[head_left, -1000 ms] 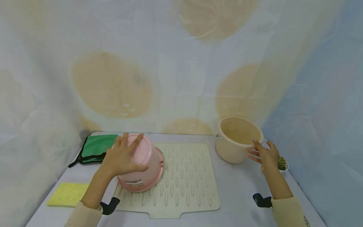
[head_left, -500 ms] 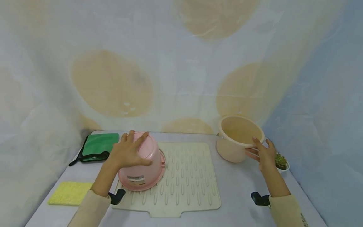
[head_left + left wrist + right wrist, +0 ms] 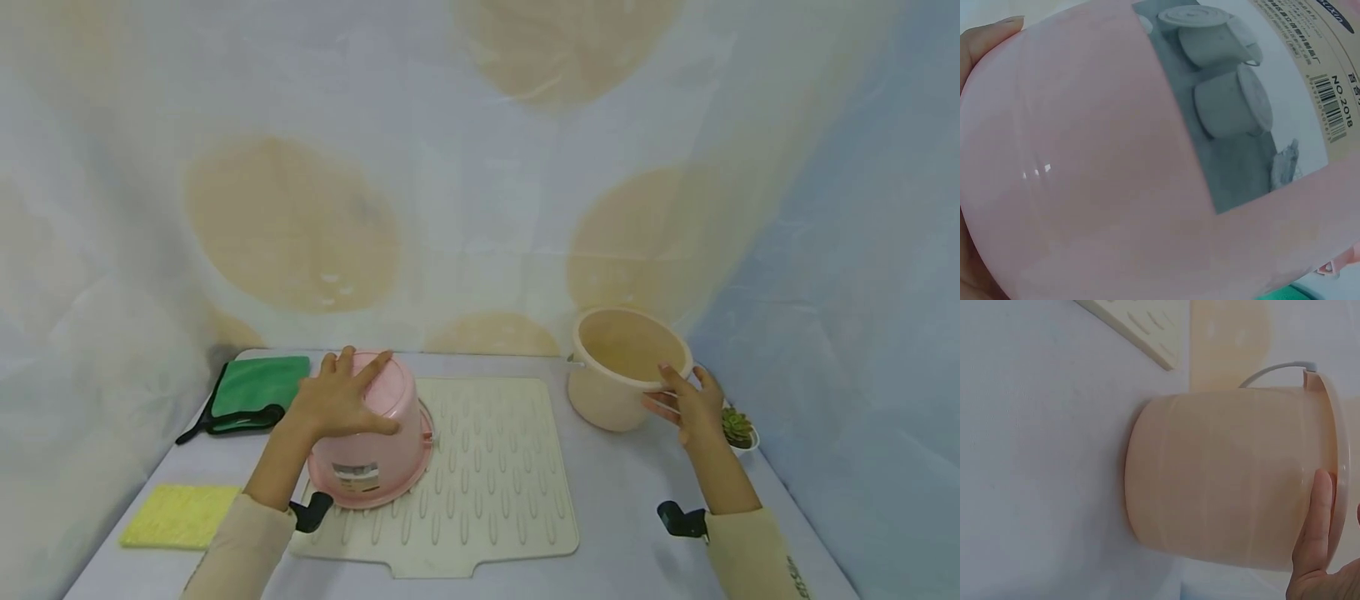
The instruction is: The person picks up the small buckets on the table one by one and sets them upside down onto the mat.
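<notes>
Since a second ago, the left hand (image 3: 330, 404) and the upturned base of the pink bucket (image 3: 390, 450) have shifted slightly right, and the right hand (image 3: 699, 412) has moved in on the cream bucket (image 3: 607, 400), leaving more of the potted plant (image 3: 738, 428) in view. The left hand grips the pink bucket with its fingers spread over the base and its thumb along the side. That bucket is upside down at the left part of the ridged mat (image 3: 495, 467), a printed label (image 3: 1229, 106) on its wall. The right hand pinches the cream bucket's rim, thumb over the inside, fingers outside below the lip. The cream bucket is upright, just right of the mat's far end, with a pale handle (image 3: 1279, 370) at its rim. The plant sits farther right of the mat. Left of the mat are a black-edged green cloth (image 3: 261, 385) near its far end and a yellow sponge cloth (image 3: 178, 517) near its near end. Beyond the mat hangs a patterned backdrop (image 3: 480, 208).
</notes>
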The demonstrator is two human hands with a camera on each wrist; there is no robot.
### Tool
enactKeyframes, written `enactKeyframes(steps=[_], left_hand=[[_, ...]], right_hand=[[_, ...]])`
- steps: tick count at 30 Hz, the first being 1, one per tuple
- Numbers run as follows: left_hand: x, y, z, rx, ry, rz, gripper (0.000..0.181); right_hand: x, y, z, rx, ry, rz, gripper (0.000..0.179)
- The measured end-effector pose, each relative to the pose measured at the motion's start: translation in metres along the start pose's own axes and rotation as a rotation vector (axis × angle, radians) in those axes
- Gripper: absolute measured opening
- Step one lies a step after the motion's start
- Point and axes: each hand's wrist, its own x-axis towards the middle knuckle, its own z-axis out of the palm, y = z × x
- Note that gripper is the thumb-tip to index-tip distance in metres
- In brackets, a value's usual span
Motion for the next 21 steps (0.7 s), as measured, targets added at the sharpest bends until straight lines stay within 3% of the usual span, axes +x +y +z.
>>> enactKeyframes(steps=[8,21], left_hand=[[0.005,-0.003,-0.002,0.009,-0.044,-0.005,0.111],[0.007,-0.001,-0.004,0.003,-0.065,-0.008,0.111]], right_hand=[[0.001,-0.004,-0.002,0.027,-0.038,0.029,0.100],[0.011,-0.003,-0.005,0.040,-0.130,0.003,0.083]])
